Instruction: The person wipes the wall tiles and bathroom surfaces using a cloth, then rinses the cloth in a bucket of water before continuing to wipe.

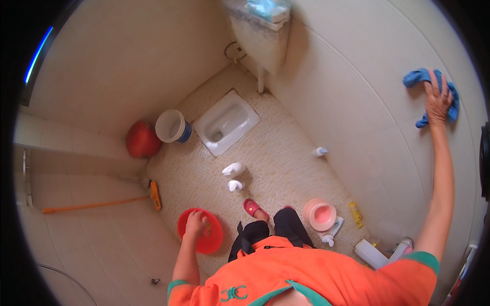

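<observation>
My right hand (438, 102) presses flat, fingers spread, on a blue cloth (417, 77) high against the tiled wall (357, 92). My left hand (195, 223) has its grip closed on the rim of a red basin (212, 242), held low above the floor (286, 163). Squat toilet (226, 122) ahead.

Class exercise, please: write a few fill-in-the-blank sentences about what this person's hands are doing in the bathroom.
1. The right hand presses a ____ cloth against the wall tiles.
2. The left hand holds a ____ basin by its rim.
3. The squat toilet is set in the ____.

Missing words: blue; red; floor
</observation>
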{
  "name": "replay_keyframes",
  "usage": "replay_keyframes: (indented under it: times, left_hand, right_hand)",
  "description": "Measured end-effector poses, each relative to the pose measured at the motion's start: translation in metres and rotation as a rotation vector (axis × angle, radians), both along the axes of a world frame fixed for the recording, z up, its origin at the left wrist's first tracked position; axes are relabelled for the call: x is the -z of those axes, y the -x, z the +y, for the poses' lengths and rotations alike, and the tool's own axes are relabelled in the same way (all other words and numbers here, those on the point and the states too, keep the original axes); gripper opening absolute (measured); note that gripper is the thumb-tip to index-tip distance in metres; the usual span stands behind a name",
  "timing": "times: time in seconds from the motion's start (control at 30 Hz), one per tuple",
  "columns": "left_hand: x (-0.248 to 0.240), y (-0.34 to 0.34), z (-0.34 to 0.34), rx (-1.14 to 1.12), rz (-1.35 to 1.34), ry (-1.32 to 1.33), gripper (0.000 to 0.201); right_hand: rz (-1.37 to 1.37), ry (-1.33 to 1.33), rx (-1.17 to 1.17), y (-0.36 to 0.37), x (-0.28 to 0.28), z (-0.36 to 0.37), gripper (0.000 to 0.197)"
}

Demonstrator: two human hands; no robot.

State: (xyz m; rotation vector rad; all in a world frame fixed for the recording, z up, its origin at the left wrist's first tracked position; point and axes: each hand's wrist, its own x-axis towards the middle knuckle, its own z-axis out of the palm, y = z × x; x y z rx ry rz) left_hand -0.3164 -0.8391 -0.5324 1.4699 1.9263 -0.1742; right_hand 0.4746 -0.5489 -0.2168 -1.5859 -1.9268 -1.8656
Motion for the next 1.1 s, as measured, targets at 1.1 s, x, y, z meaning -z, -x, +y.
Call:
replay_keyframes:
  times: [1.1]
  left_hand:
    - [0.304, 0.255, 0.404, -1.316, -0.708, 0.091, 0.062]
  right_hand:
    - [2.743, 1.082, 0.030, 0.671, 0.403, 0.161, 0.032]
